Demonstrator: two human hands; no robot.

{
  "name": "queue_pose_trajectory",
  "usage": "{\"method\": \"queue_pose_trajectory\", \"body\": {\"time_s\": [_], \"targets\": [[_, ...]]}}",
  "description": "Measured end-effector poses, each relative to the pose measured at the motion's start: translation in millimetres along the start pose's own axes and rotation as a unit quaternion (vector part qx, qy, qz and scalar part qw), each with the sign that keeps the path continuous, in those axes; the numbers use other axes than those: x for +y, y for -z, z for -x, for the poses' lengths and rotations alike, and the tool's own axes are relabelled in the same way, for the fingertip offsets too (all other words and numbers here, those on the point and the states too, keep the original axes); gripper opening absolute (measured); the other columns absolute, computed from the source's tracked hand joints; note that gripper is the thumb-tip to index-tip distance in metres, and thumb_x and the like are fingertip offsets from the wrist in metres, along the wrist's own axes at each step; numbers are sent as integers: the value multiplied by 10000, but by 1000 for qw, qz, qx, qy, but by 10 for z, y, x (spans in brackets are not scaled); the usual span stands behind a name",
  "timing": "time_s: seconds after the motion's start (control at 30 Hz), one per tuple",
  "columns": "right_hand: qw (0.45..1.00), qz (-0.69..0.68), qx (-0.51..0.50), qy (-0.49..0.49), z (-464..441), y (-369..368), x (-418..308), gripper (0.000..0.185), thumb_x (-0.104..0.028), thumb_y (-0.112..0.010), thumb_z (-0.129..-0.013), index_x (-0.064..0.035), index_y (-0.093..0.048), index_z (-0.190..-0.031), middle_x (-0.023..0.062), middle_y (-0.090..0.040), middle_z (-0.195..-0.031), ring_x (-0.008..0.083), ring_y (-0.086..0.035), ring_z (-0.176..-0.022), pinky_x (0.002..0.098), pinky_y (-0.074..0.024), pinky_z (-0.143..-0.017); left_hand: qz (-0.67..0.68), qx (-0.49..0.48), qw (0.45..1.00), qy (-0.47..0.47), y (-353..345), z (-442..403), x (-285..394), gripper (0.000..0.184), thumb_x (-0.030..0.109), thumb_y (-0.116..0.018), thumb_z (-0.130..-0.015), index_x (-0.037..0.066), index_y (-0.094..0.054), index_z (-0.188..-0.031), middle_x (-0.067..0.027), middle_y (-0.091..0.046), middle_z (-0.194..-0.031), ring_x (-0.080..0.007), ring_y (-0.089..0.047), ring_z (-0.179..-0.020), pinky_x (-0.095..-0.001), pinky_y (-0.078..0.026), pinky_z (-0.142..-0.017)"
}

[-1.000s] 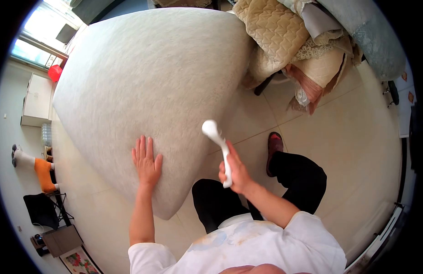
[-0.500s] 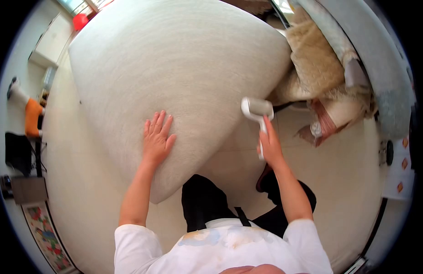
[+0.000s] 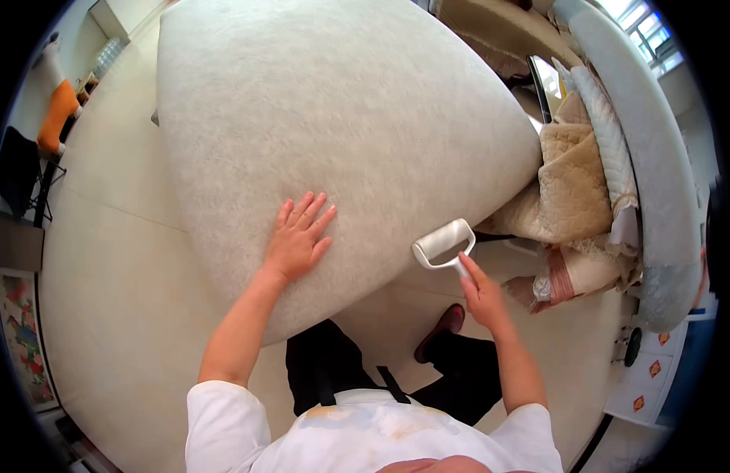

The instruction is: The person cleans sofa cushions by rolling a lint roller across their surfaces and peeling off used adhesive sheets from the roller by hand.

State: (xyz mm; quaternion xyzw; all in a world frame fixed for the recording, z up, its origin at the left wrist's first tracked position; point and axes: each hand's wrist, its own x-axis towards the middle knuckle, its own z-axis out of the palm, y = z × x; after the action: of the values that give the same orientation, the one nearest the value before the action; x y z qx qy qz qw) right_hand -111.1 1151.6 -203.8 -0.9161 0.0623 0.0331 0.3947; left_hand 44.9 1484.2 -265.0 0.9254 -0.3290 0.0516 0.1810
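A large pale grey cushion-like piece [image 3: 341, 118] fills the middle of the head view, its surface faintly mottled. My left hand [image 3: 297, 240] lies flat on it near the close corner, fingers spread. In my right hand [image 3: 481, 292] is a white lint roller [image 3: 444, 243], gripped by its handle. The roller head is at the right near edge of the grey piece; I cannot tell whether it touches the surface.
To the right lie beige quilted covers [image 3: 574, 177] beside a long grey padded piece [image 3: 657, 158]. A black chair [image 3: 16, 169] and an orange object [image 3: 59, 118] stand far left. Below me are tiled floor [image 3: 128, 260] and a dark red shoe [image 3: 452, 319].
The view has shifted, so the surroundings appear displaced. The lint roller has turned, its head now slanting along the edge of the grey piece. My left hand still rests flat on the surface.
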Motion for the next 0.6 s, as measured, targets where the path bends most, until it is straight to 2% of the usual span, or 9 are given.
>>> {"method": "queue_pose_trajectory", "body": {"time_s": [0.07, 0.1, 0.17, 0.2, 0.3, 0.43, 0.5, 0.53, 0.6], "targets": [[997, 24, -43, -64, -274, 98, -202, 436, -166, -491, -896, -148, -442, -1329, 219, -586, -1111, 338, -589, -995, 326, -442, -839, -11, -1, 1000, -1, -27, 23, 20, 497, 375, -430, -888, 165, -436, -1338, -46, -328, -1444, -221, -232, -1360, -432, -121, -1110], [996, 29, -46, -70, -392, 70, -267, 436, -166, -491, -896, -148, -442, -1329, 219, -586, -1111, 338, -589, -995, 326, -442, -839, -3, -3, 1000, 0, -34, 48, 32, 497, 375, -430, -888, 165, -437, -1338, -46, -328, -1444, -221, -232, -1360, -432, -121, -1110], [999, 26, -34, 21, -788, -21, -350, 443, -195, -486, -902, -152, -429, -1339, 211, -586, -1133, 335, -601, -993, 329, -452, -830, 3, 3, 1000, 1, -31, 25, 9, 491, 364, -429, -889, 163, -436, -1337, -39, -323, -1447, -210, -227, -1362, -425, -121, -1111], [998, 35, -41, 16, -1016, -46, -360, 444, -203, -485, -905, -155, -425, -1342, 201, -598, -1117, 327, -612, -952, 335, -458, -816, 2, 8, 1000, 5, -32, 8, -4, 491, 364, -429, -889, 163, -436, -1337, -39, -323, -1447, -210, -227, -1362, -425, -121, -1111], [992, -25, -99, -79, -1570, -79, -719, 442, -223, -477, -914, -152, -423, -1347, 162, -631, -1026, 264, -612, -808, 336, -467, -765, 22, 5, 1000, 9, -46, 37, -20, 485, 341, -439, -886, 156, -437, -1335, -38, -333, -1442, -205, -240, -1357, -421, -128, -1111], [993, -31, -85, -82, -1858, -217, -876, 443, -225, -470, -918, -133, -421, -1348, 141, -621, -960, 212, -563, -749, 317, -458, -729, 49, 41, 998, 4, -128, 32, -62, 483, 302, -456, -879, 127, -439, -1328, -44, -366, -1422, -204, -271, -1345, -413, -139, -1111], [998, 28, -49, -11, -1680, -212, -684, 447, -232, -479, -913, -153, -422, -1350, 129, -614, -954, 192, -556, -749, 301, -456, -717, 55, 51, 997, 3, -149, 46, -77, 483, 290, -464, -876, 117, -439, -1326, -45, -379, -1414, -204, -280, -1341, -410, -143, -1111], [999, 19, -48, 6, -1495, -194, -536, 452, -215, -473, -919, -172, -406, -1364, 69, -532, -775, 142, -491, -609, 280, -432, -591, 55, 66, 996, 2, -171, 44, -78, 471, 292, -464, -882, 116, -448, -1318, -35, -390, -1408, -194, -289, -1336, -401, -154, -1110], [998, 29, -46, 7, -972, -120, -223, 466, -197, -475, -922, -195, -385, -1380, 9, -456, -595, 92, -432, -470, 258, -410, -469, 61, 83, 995, 2, -217, 40, -82, 459, 294, -464, -887, 116, -456, -1309, -26, -400, -1401, -184, -297, -1331, -391, -165, -1109]]}}
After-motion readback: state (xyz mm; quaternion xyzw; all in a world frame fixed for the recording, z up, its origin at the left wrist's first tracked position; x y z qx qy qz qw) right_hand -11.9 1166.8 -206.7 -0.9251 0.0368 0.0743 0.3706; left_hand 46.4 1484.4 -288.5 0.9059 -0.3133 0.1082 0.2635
